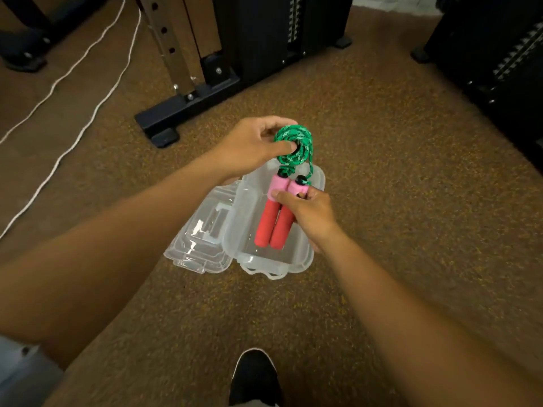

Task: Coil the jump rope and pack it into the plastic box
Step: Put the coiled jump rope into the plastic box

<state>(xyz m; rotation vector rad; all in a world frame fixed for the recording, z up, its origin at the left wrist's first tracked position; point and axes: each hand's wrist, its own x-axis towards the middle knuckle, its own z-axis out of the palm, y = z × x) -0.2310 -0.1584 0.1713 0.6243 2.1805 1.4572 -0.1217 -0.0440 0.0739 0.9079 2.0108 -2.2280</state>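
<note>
- Speckled brown carpet floor fills most of the frame, with black gym-machine frames along the top and a thin white cord trailing through the upper left; a black shoe shows at the bottom centre.
- At frame centre sits the clear plastic box, open on the floor, its hinged clear lid lying flat to its left.
- Held just above the box is the jump rope: a green-and-white braided rope coil above two red foam handles with pink tops, side by side.
- Fingers of the left hand curl round the coil, thumb pressed into its centre; fingers of the right hand pinch both handles together near the pink ends.
- Risk: the coil looks loosely wound, so easing the thumb off early could let the loops spring apart and spill over the box rim.
- Risk: the handles appear nearly as long as the box, so lowering them askew might catch the wall and tip the light box.
- Risk: rope left over the rim would likely stop the lid from closing.
</note>
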